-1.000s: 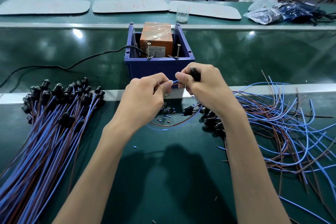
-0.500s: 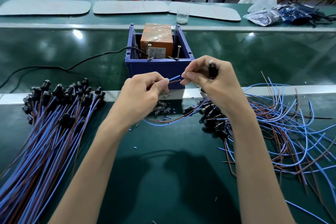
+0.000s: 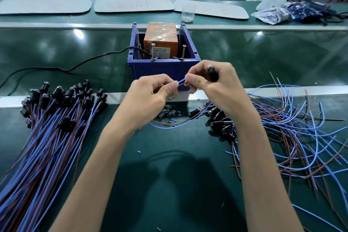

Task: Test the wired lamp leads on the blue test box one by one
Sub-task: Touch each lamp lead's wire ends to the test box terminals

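The blue test box (image 3: 162,67) stands mid-table with an orange block inside and two upright screws (image 3: 152,51) on its front rim. Just in front of it, my right hand (image 3: 212,88) grips a black lamp holder (image 3: 212,73) and pinches the ends of its blue and brown leads (image 3: 181,82). My left hand (image 3: 150,96) pinches the same lead ends from the left. The leads loop down between my hands to the table (image 3: 169,126). Both hands are below the screws, apart from them.
A neat bundle of wired lamps (image 3: 47,122) lies at the left. A loose tangle of wired lamps (image 3: 282,128) spreads at the right. Small bulbs and wire scraps (image 3: 169,113) lie under my hands. A black cable (image 3: 75,66) runs left from the box. Bags (image 3: 278,11) sit far right.
My right hand has lifted the lamp holder up and slightly right, and both hands have risen a little toward the front of the box, still pinching the lead ends.
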